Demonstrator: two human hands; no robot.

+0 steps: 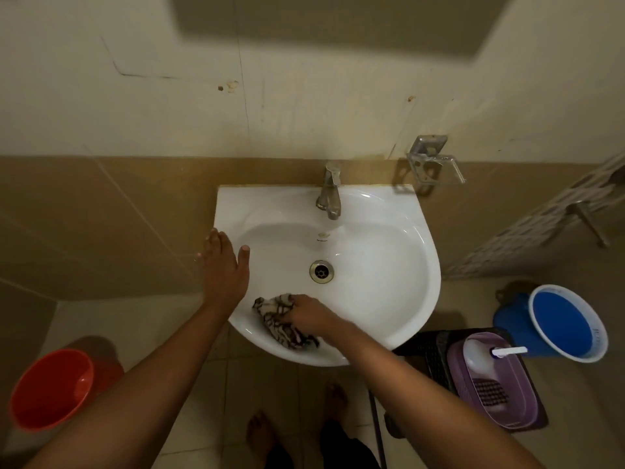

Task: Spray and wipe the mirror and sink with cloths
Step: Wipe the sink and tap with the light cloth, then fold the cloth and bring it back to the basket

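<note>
A white wall-hung sink (399, 265) fills the middle of the view, with a metal tap (328, 192) at its back and a round drain (321, 271) in the bowl. My right hand (309, 314) presses a crumpled brown-and-white patterned cloth (280, 321) against the near left inside of the bowl. My left hand (225, 262) lies flat on the sink's left rim, fingers spread, holding nothing. A white spray bottle (482, 355) lies in a purple tub at the lower right. The mirror is not in view.
An orange bucket (50, 389) stands on the floor at the left. A blue bucket (568, 323) sits at the right beside the purple tub (521, 407) on a dark stool. A metal holder (431, 160) is fixed to the wall. My bare feet (262, 434) are below the sink.
</note>
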